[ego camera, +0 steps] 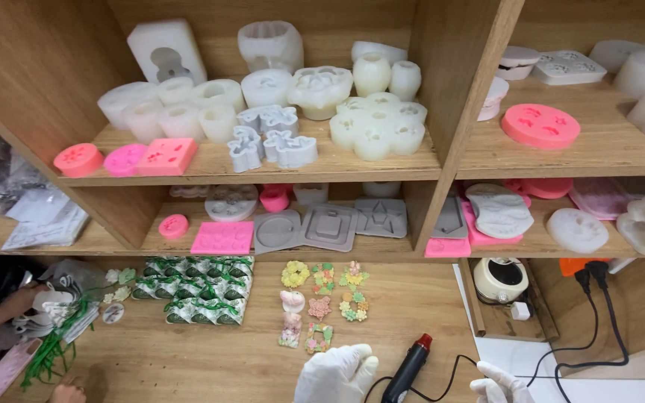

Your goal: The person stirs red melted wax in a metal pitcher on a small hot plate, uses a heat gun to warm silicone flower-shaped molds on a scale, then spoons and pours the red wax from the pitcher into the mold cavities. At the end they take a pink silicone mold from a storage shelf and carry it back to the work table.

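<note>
— Heat gun [407,371], black with a red tip, lies on the wooden table [412,306] between your two white-gloved hands, its cord trailing off toward your right.

— Where are your hands?

— Your left hand [335,375] rests at the bottom edge of the view, just beside the gun's handle, fingers loosely curled and holding nothing. Your right hand [499,385] sits a little apart on the other side, near the cord; only part of it shows, so you cannot tell how far its fingers are open.

— And what lies around you?

— Just above your left hand, small pastel castings [322,304] are laid out in rows. Left of them sits a block of green-and-white wrapped packets [195,289]. Shelves [427,160] above carry white, grey and pink moulds [378,123]. A small cream-coloured pot [500,280] stands at the right, with black plugs [590,277] and cables beside it.

— Anyone else?

— Another person's hand [20,301] works at the far left, among green ribbon [52,349] and white pieces, well apart from yours.
</note>
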